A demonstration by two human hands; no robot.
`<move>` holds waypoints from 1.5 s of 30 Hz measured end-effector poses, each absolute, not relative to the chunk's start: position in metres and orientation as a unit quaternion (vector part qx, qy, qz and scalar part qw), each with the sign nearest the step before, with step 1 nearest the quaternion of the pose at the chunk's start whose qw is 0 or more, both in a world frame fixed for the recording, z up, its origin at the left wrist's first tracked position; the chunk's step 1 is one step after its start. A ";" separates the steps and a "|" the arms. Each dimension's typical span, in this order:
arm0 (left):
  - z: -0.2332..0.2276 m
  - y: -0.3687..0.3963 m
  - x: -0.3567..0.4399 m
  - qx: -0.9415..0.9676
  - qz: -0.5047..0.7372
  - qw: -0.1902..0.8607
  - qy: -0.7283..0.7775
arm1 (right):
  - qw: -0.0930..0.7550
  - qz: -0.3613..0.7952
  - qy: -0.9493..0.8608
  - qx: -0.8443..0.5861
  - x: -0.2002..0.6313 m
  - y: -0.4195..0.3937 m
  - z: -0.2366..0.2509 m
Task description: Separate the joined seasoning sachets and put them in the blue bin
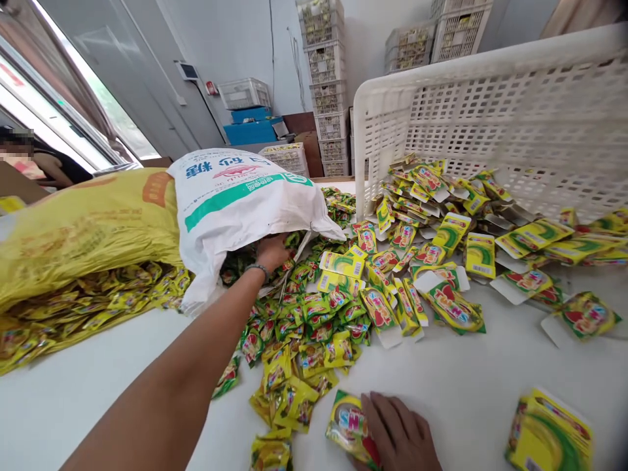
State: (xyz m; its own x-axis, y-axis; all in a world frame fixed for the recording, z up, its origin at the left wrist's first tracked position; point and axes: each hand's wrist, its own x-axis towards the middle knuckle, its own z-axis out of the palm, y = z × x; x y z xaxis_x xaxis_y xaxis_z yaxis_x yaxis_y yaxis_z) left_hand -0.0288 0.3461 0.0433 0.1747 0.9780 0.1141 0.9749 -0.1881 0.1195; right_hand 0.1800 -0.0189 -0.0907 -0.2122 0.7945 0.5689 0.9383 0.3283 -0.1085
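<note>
Left hand (271, 252) reaches far out under the white sack's (235, 203) mouth (grip hidden, can't tell), while the right hand (400, 435) lies flat, unclenched, on a near packet (346, 425)

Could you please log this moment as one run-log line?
left hand: reaching into white sack mouth | right hand: resting on one sachet | table: loose sachets, tipped crate

A yellow-green snack packet (349, 425) lies flat on the white table — near edge, partly covered.
</note>
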 end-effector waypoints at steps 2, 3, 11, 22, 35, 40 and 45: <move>0.038 0.322 -0.031 0.785 0.067 0.009 0.616 | 0.263 -0.110 -0.787 -0.547 0.182 -0.020 -0.076; 0.035 0.309 -0.030 0.793 0.063 0.010 0.605 | 0.258 -0.089 -0.785 -0.556 0.182 -0.021 -0.068; 0.019 0.185 -0.013 0.841 0.092 0.063 0.529 | 0.241 0.055 -0.761 -0.600 0.176 -0.030 -0.037; 0.030 0.032 -0.045 0.704 0.363 0.198 0.577 | 0.316 0.236 -0.736 -0.549 0.196 -0.021 -0.028; 0.020 -0.078 -0.097 0.426 0.338 0.579 0.608 | 0.362 0.275 -0.774 -0.441 0.125 -0.037 0.006; 0.017 -0.072 -0.100 0.388 0.406 0.540 0.627 | 0.260 0.229 -0.723 -0.598 0.108 -0.010 -0.012; 0.016 -0.067 -0.096 0.353 0.449 0.554 0.605 | 0.376 0.426 -0.593 -0.571 0.114 -0.011 -0.020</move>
